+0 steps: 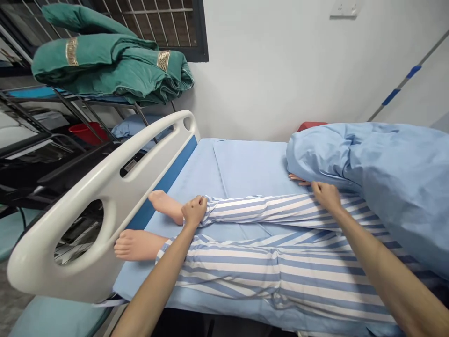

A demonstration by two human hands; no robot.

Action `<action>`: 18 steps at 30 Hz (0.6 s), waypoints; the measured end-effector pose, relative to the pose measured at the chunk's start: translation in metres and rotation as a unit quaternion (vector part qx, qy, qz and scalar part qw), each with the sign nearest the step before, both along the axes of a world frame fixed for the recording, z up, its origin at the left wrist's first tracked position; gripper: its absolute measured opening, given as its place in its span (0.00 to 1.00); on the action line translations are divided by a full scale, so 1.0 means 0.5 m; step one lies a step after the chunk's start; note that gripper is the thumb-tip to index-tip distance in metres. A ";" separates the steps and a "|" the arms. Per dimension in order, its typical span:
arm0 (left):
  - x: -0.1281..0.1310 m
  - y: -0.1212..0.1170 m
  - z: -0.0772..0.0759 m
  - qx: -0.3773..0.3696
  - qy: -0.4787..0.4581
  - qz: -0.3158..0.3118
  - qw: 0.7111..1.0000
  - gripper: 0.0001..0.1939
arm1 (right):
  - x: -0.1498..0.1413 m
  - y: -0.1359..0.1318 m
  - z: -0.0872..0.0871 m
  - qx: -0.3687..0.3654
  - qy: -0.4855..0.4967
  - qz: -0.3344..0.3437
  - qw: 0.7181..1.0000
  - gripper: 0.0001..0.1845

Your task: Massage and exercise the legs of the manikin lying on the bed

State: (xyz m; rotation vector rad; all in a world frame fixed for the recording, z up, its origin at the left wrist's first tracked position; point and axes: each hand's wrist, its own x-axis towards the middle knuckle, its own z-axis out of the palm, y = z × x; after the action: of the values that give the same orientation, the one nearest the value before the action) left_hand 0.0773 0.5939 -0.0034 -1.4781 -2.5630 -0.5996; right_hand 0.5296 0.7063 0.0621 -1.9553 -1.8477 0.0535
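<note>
A manikin in blue-and-white striped trousers [280, 267] lies on the bed, its smooth bare feet [140, 244] towards the footboard. My left hand [194, 210] is closed at the far leg's ankle, gripping the trouser cuff there. Further right, my right hand [327, 195] is closed in a fist on the same trouser leg at the upper thigh; the cloth in its fingers is mostly hidden. Just beyond that fist, the manikin's fingers [299, 179] poke out from under a light blue quilt [393, 173], which is heaped over the upper body.
A cream footboard [140, 145] with cut-out grips closes the bed's left end. Light blue sheet [249, 164] covers the mattress. Folded green bedding [115, 65] lies on a metal rack by the barred window. A red bucket [89, 133] and a black wheelchair-like frame [70, 168] stand beyond the footboard.
</note>
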 end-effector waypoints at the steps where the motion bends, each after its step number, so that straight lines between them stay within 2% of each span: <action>1: -0.003 -0.001 -0.004 0.000 0.004 -0.006 1.000 0.17 | -0.061 -0.023 0.000 0.011 0.022 0.029 0.999 0.20; 3: -0.009 -0.001 -0.009 0.001 0.003 -0.015 1.000 0.18 | -0.210 -0.082 -0.014 0.010 0.077 0.101 0.992 0.24; 4: -0.010 -0.001 -0.010 0.000 0.002 -0.021 1.000 0.18 | -0.291 -0.115 -0.026 -0.013 0.097 0.151 0.984 0.25; 6: -0.012 -0.002 -0.009 -0.007 -0.005 -0.029 1.000 0.19 | -0.451 -0.178 -0.050 -0.038 0.094 0.213 0.972 0.23; 7: -0.012 -0.003 -0.007 -0.012 -0.009 -0.033 0.999 0.19 | -0.521 -0.202 -0.057 -0.047 0.090 0.259 0.960 0.21; 8: -0.013 -0.005 -0.005 -0.018 -0.012 -0.042 0.999 0.19 | -0.582 -0.218 -0.061 -0.056 0.085 0.339 0.935 0.20; 9: -0.014 -0.007 -0.003 -0.025 -0.016 -0.054 0.998 0.19 | -0.632 -0.227 -0.059 -0.054 0.089 0.376 0.921 0.20; 11: -0.017 -0.010 0.001 -0.041 -0.021 -0.078 0.996 0.17 | -0.699 -0.223 -0.049 -0.034 0.120 0.381 0.916 0.22; 14: -0.020 -0.013 0.002 -0.051 -0.027 -0.082 0.995 0.17 | -0.736 -0.190 -0.046 -0.008 0.159 0.326 0.932 0.25; 18: -0.020 -0.014 -0.005 -0.035 -0.041 -0.079 0.995 0.19 | -0.740 -0.168 -0.091 -0.030 0.175 0.274 0.945 0.24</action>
State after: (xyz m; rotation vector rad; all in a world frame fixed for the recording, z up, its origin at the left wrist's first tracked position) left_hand 0.0673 0.5870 -0.0058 -1.7263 -2.5695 -0.6077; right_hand 0.1596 0.6220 0.0167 -1.2985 -2.0862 0.5920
